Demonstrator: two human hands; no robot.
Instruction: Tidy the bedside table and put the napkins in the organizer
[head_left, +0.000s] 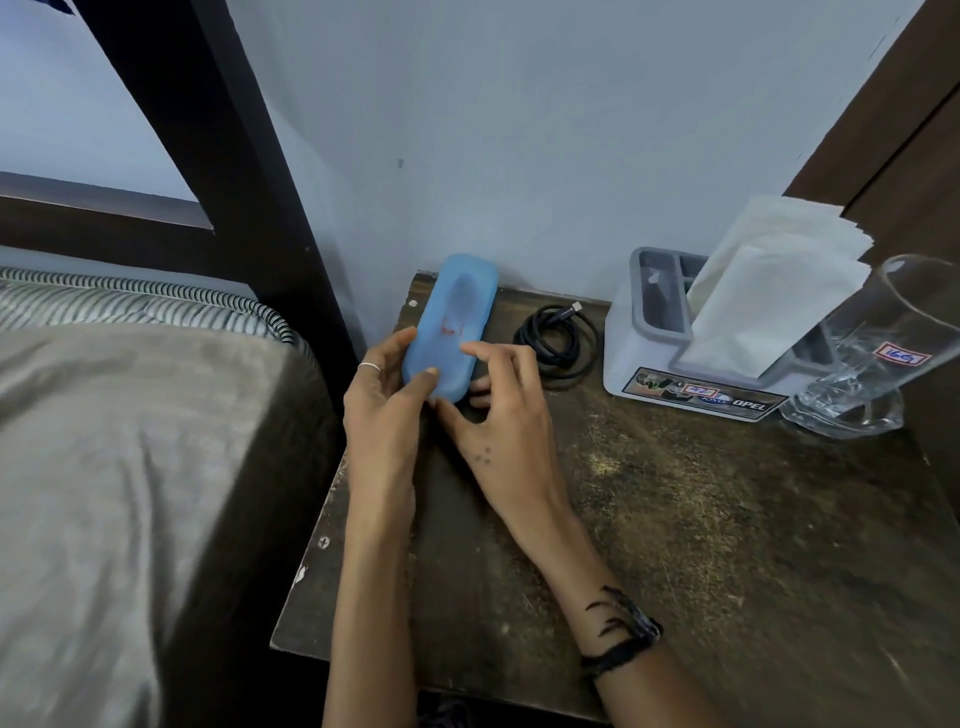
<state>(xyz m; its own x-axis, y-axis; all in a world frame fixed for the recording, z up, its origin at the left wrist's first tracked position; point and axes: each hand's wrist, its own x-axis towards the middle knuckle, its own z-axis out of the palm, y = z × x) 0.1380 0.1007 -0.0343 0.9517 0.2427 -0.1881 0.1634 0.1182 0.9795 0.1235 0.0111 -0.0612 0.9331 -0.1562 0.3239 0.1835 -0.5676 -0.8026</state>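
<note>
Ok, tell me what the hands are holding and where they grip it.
Both hands hold the blue case at its near end: the left hand on its left edge, the right hand on its right side.

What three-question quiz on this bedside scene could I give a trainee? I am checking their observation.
1. True or false: the napkins already stand in the organizer.
2. What lies between the blue case and the organizer? A) coiled black cable B) spoon C) book
3. Which hands touch the blue case?

Key: 1 true; 2 A; 3 both, the left hand and right hand.
</note>
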